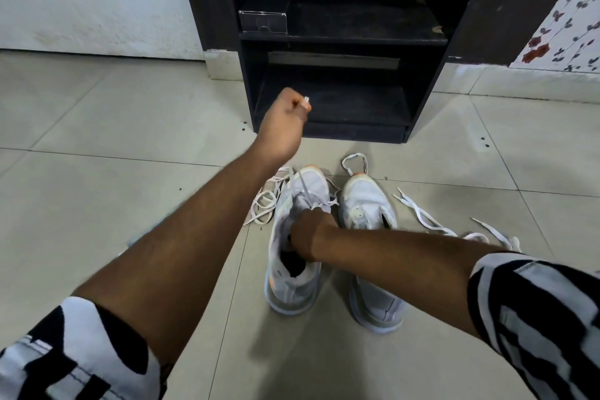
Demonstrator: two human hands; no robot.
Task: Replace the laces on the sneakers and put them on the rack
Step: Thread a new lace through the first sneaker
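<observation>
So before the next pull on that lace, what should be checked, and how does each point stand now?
1. Lace end held: ok. The left hand pinches the lace tip, raised in front of the rack.
2. Shoe steadied: ok. The right hand grips the left sneaker at its tongue.
3. Lace run free of snags: cannot tell; the strands up from the eyelets are blurred.
4. Other sneaker laced: not ok; no lace shows in it.
5. Spare laces within reach: ok. One lace lies on the floor to the right, another pile to the left.
6. Rack shelf room: ok, beside the small box.
</observation>
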